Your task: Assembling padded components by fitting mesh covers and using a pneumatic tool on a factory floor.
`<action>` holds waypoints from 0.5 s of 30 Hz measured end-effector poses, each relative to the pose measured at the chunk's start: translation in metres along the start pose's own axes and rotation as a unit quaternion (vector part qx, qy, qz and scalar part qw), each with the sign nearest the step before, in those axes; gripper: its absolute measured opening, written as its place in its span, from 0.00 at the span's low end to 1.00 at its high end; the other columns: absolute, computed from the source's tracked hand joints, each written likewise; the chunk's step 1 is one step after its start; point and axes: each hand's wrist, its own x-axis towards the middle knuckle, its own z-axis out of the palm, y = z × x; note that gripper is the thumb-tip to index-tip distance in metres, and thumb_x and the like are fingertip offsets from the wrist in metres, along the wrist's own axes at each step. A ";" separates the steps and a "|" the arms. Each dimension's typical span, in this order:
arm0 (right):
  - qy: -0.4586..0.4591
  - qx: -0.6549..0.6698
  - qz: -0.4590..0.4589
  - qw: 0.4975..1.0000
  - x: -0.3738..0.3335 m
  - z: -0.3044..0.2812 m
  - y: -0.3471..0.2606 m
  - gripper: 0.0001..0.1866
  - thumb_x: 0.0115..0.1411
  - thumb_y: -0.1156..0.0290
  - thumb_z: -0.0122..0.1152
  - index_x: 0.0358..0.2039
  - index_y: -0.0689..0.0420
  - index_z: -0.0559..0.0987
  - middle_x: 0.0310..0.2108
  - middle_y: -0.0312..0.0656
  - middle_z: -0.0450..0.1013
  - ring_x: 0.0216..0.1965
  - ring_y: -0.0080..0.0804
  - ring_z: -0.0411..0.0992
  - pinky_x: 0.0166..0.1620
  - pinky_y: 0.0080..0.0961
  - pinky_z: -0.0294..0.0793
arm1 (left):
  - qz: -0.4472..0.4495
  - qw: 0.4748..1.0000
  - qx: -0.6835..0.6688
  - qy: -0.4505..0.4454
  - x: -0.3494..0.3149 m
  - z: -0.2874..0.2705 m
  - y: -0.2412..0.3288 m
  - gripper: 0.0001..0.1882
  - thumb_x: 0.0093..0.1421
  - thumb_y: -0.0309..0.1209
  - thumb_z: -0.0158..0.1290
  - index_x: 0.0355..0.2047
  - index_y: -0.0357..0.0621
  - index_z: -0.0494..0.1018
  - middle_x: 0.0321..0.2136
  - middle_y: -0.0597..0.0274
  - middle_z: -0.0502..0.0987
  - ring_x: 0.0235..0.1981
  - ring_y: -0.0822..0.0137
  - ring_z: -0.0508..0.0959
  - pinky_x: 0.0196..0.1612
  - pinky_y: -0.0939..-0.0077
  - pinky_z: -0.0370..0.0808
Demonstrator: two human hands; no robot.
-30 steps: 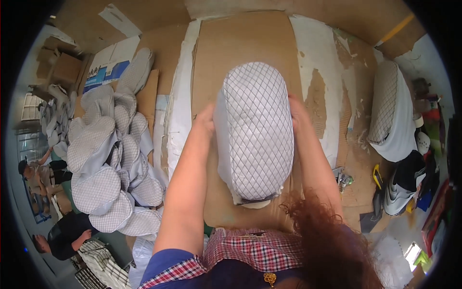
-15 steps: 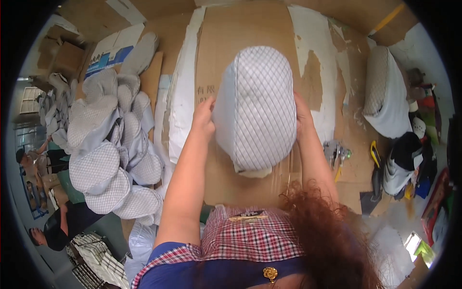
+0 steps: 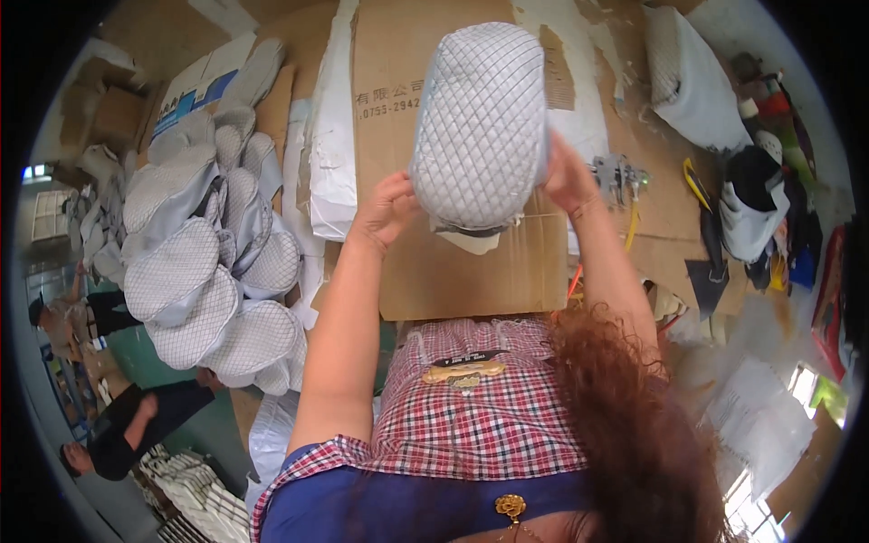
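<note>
One pad (image 3: 480,127) looks covered, a flap (image 3: 472,242) sticking out; right hand (image 3: 570,176) grips it, left hand (image 3: 387,210) curled alongside, hold unclear. Other covers (image 3: 172,262) lie heaped left.

The long, rounded light-grey fabric piece (image 3: 484,127) carries dark crossing lines, which form diamonds. The oval grey fabric pieces (image 3: 176,271) carry a similar dark grid. The flat cardboard sheet (image 3: 453,285) is brown. The red-and-white checked cloth apron (image 3: 489,425) has also darker lines, perhaps navy, too fine for me to judge. The cloth shirt (image 3: 317,498) is blue; the flower-shaped metal brooch (image 3: 510,505) is gold.
</note>
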 end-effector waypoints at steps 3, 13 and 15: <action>0.055 0.051 -0.009 0.997 -0.024 0.014 0.045 0.31 0.52 0.58 0.55 0.54 0.58 0.60 0.52 0.42 0.62 0.53 0.35 0.61 0.55 0.36 0.60 | -0.028 0.998 -0.056 0.021 -0.009 0.019 -0.007 0.21 0.58 0.37 0.45 0.48 0.37 0.63 0.43 0.59 0.71 0.44 0.64 0.70 0.47 0.70 0.65; 0.051 0.079 -0.070 0.993 -0.026 0.106 0.034 0.30 0.46 0.66 0.62 0.49 0.62 0.64 0.47 0.45 0.66 0.48 0.37 0.64 0.53 0.35 0.61 | 0.006 0.977 -0.213 0.031 -0.023 0.048 -0.017 0.22 0.55 0.45 0.44 0.49 0.53 0.63 0.49 0.65 0.66 0.46 0.63 0.67 0.50 0.54 0.59; 0.054 0.090 -0.067 0.992 -0.041 0.092 0.050 0.27 0.49 0.68 0.60 0.49 0.61 0.64 0.46 0.44 0.66 0.48 0.37 0.64 0.53 0.36 0.61 | 0.037 0.969 -0.244 0.023 -0.030 0.052 -0.015 0.19 0.58 0.44 0.42 0.46 0.53 0.66 0.45 0.65 0.70 0.40 0.65 0.72 0.47 0.55 0.65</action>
